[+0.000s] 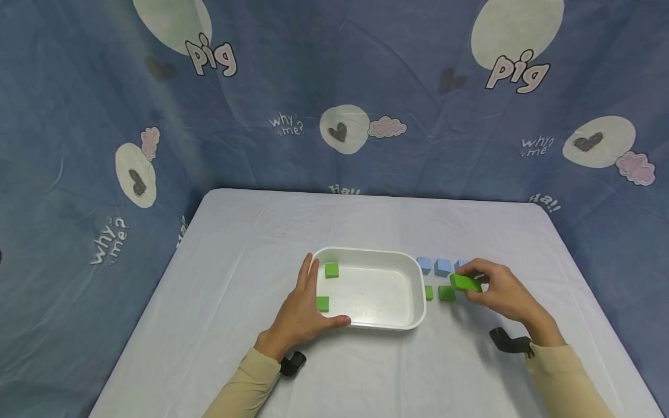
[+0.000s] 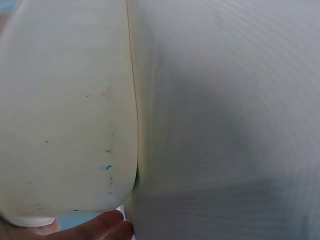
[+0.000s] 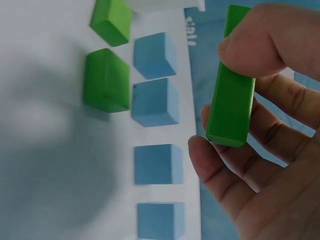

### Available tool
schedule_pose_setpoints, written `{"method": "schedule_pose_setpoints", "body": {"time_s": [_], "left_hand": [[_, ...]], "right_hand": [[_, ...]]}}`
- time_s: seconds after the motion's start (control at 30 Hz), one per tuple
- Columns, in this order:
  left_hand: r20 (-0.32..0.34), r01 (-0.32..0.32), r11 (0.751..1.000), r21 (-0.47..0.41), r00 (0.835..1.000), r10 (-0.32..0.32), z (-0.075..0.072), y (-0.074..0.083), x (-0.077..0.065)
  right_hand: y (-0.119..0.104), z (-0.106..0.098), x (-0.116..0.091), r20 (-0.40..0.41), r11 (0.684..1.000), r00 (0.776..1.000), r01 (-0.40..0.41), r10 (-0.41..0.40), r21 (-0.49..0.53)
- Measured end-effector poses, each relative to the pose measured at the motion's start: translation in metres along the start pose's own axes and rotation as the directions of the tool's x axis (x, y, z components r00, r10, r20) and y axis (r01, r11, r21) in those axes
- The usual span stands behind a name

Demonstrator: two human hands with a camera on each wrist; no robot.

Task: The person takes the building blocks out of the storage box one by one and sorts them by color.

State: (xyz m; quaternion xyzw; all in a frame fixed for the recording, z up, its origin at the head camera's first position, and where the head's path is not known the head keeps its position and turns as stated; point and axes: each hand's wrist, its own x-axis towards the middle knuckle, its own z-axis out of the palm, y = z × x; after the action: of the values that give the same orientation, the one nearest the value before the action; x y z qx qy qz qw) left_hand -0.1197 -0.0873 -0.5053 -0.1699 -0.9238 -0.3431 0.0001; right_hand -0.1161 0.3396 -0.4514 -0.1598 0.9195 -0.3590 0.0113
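My right hand [image 1: 504, 293] pinches a long green block [image 3: 232, 105] between thumb and fingers, raised above the table to the right of the white tray [image 1: 387, 322]. My left hand [image 1: 300, 313] touches the tray's left end with straight, spread fingers, the thumb reaching along the near rim. Inside the tray, toward its left side, lie two green blocks, a far one [image 1: 331, 270] and a near one [image 1: 322, 303]. Two more green blocks, one beside the tray [image 1: 428, 292] and another [image 3: 106, 81], lie on the table. The left wrist view shows mostly the tray's marked outer surface [image 2: 70, 125].
Several blue blocks [image 1: 442, 267] stand in a row behind the green ones, right of the tray; the right hand partly hides the row in the head view. A white cloth [image 1: 235, 249] covers the table. Blue printed fabric [image 1: 292, 69] hangs around the back and sides.
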Motion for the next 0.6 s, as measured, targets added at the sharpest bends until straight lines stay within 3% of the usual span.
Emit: {"method": "schedule_pose_setpoints", "body": {"time_s": [0.27, 0.6], "left_hand": [[0.015, 0.027, 1.0, -0.004, 1.0, -0.027, 0.0, 0.001, 0.0], [0.019, 0.022, 1.0, -0.004, 1.0, -0.022, -0.001, 0.002, 0.001]], "right_hand": [[0.003, 0.013, -0.006, 0.026, 1.0, 1.0, 0.011, -0.011, -0.013], [0.004, 0.009, -0.009, 0.026, 0.999, 1.0, -0.007, 0.008, -0.051]]}}
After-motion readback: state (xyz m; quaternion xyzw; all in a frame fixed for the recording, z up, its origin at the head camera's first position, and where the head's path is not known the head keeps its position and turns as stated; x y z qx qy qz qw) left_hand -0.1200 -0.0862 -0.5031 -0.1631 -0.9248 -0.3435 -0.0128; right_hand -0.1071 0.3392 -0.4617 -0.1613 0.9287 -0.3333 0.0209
